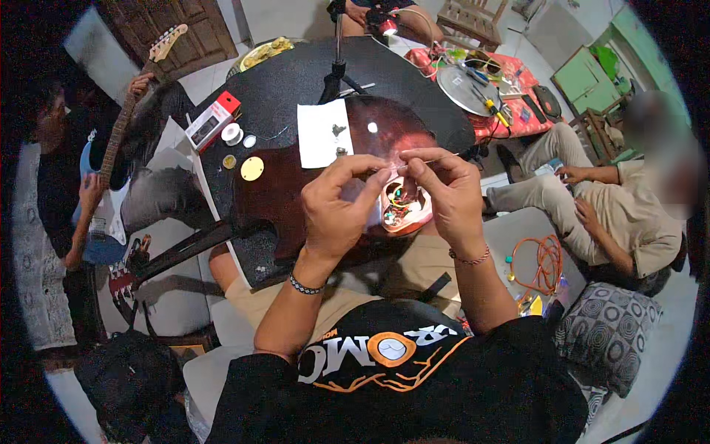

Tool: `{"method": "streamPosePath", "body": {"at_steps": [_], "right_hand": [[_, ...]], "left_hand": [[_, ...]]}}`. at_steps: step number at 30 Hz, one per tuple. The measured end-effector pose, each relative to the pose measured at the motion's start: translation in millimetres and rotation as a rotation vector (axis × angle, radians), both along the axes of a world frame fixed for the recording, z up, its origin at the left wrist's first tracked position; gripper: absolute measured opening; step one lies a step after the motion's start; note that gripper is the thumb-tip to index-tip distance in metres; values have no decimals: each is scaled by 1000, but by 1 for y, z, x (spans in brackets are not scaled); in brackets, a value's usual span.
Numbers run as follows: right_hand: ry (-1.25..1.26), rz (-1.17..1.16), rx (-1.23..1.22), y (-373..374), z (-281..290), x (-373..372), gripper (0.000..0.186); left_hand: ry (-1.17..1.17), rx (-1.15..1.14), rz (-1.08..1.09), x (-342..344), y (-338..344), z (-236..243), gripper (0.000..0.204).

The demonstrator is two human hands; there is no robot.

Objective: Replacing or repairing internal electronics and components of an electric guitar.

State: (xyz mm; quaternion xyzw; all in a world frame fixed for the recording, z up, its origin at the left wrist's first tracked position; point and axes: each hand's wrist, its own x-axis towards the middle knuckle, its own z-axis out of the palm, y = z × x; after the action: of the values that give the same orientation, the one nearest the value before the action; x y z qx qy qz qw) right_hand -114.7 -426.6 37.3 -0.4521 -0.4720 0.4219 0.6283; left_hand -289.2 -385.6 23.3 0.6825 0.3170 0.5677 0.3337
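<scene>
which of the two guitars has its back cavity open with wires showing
The dark red guitar lying face down on the person's lap, under both hands: its open cavity shows coloured wires. The blue and white guitar at the left is held by another person, strings outward.

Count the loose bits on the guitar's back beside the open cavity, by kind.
White paper sheet: 1
Gold round plate: 1
Solder spool: 1
Red and white box: 1
Total: 4
</scene>
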Motion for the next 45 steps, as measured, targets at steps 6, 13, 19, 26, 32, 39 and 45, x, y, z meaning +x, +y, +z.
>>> {"method": "streamPosePath", "body": {"at_steps": [6, 13, 19, 26, 32, 39, 45], "right_hand": [[-130, 14, -53, 1, -8, 4, 16], [-182, 23, 8, 5, -4, -1, 13], [-236, 12, 65, 4, -11, 1, 9], [-892, -85, 668, 3, -13, 25, 24], [-869, 4, 647, -7, 13, 30, 24], [-512, 43, 470, -3, 0, 44, 14], [-563, 109, 433, 23, -2, 57, 14]], "left_hand": [[-200, -332, -138, -1, 0, -5, 12], [-423, -644, -315, 6, 3, -12, 17], [-589, -988, -604, 0, 1, -6, 21], [-686, -1369, -1026, -15, 3, -13, 20], [-473, -1264, -977, -41, -5, 5, 22], [-74, -943, -731, -40, 20, 4, 20], [-74, -782, -563, -5, 25, 15, 18]]}}
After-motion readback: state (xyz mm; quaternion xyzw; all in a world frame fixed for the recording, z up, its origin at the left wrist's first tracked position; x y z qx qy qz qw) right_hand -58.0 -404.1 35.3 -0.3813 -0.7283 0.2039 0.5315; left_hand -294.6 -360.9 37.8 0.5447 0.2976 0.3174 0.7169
